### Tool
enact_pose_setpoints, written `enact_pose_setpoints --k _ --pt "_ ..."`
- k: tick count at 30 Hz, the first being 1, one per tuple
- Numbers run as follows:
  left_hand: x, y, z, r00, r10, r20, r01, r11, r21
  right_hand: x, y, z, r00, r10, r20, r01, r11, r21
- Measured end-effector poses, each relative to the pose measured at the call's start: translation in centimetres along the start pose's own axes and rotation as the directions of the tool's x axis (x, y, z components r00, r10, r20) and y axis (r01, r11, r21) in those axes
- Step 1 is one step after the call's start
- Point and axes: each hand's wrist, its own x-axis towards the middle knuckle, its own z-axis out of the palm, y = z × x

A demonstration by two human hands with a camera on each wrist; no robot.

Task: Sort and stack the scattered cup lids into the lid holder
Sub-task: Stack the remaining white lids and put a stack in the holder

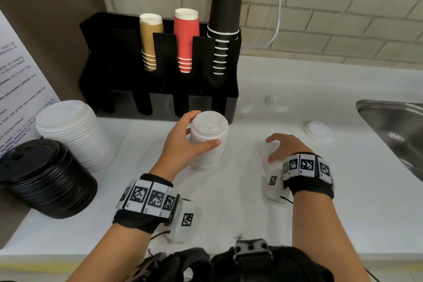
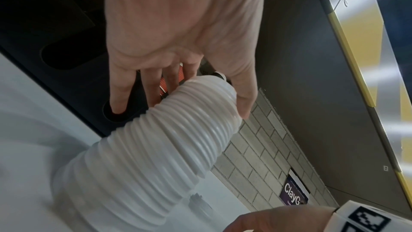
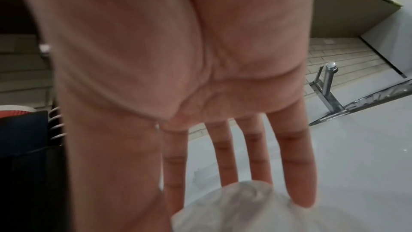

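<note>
My left hand (image 1: 202, 129) grips the top of a tall stack of small white lids (image 1: 208, 153) that stands on the white counter in front of the black lid holder (image 1: 160, 103). In the left wrist view the fingers (image 2: 120, 94) and thumb curl round the ribbed stack (image 2: 167, 147). My right hand (image 1: 271, 149) hovers over a single white lid (image 1: 264, 151) lying flat to the right of the stack. Its fingers (image 3: 296, 174) are straight, with tips at the edge of that lid (image 3: 256, 214). Loose white lids lie further off (image 1: 317, 129), (image 1: 277, 102), (image 1: 243, 104).
The holder's back slots carry tan (image 1: 150, 39), red (image 1: 185, 39) and black (image 1: 225, 14) cup stacks. A wide white lid stack (image 1: 73, 135) and a black lid stack (image 1: 45, 178) stand at the left. A steel sink (image 1: 393, 130) lies at the right.
</note>
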Motion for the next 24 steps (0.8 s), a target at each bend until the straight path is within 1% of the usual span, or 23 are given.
enact_pose_setpoints --k 2,4,6,7,8,10,11,13,15,17,19,24 --pt "0.0 -0.1 0.0 1.000 0.002 0.002 -0.002 1.000 0.001 -0.1 -0.1 0.3 1.000 0.004 -0.018 -0.005 1.000 -0.026" --pt "0.1 -0.2 0.1 1.000 0.003 0.004 -0.003 1.000 0.008 -0.3 -0.1 0.3 0.998 -0.002 -0.061 0.002 1.000 -0.008" --pt "0.1 -0.2 0.1 1.000 0.013 0.004 -0.013 1.000 0.018 -0.7 -0.3 0.0 0.993 -0.052 -0.102 0.061 0.994 0.091" --pt "0.1 -0.3 0.2 1.000 0.018 0.002 -0.018 1.000 0.023 -1.0 -0.6 -0.3 0.988 -0.101 -0.117 0.121 0.977 0.178" --pt "0.1 -0.3 0.2 1.000 0.022 -0.002 -0.022 0.999 0.027 -1.5 -1.0 -0.7 0.976 -0.168 -0.135 0.200 0.940 0.277" --pt "0.1 -0.3 0.3 1.000 0.026 -0.010 -0.026 0.999 0.030 -2.6 -2.6 -1.3 0.925 -0.319 -0.207 0.378 0.817 0.434" --pt "0.1 -0.3 0.4 1.000 0.027 -0.013 -0.026 0.999 0.034 -3.3 -3.6 -1.4 0.888 -0.381 -0.257 0.459 0.756 0.467" --pt "0.1 -0.1 0.4 0.999 0.033 -0.020 -0.033 0.999 0.038 -4.2 -5.8 -1.1 0.810 -0.469 -0.353 0.587 0.654 0.478" --pt "0.1 0.1 0.4 0.999 0.039 -0.027 -0.038 0.999 0.036 -4.7 -7.8 -0.4 0.755 -0.518 -0.402 0.655 0.593 0.467" --pt "0.2 0.3 0.5 0.999 0.040 -0.032 -0.039 0.999 0.033 -4.9 -9.1 0.4 0.722 -0.555 -0.413 0.691 0.590 0.418" --pt "0.2 0.4 0.6 0.998 0.044 -0.035 -0.043 0.999 0.031 -4.9 -9.9 0.9 0.703 -0.587 -0.401 0.710 0.615 0.344" --pt "0.2 0.6 0.5 0.998 0.036 -0.042 -0.035 0.999 0.031 -4.8 -10.8 1.1 0.691 -0.635 -0.345 0.718 0.655 0.234"
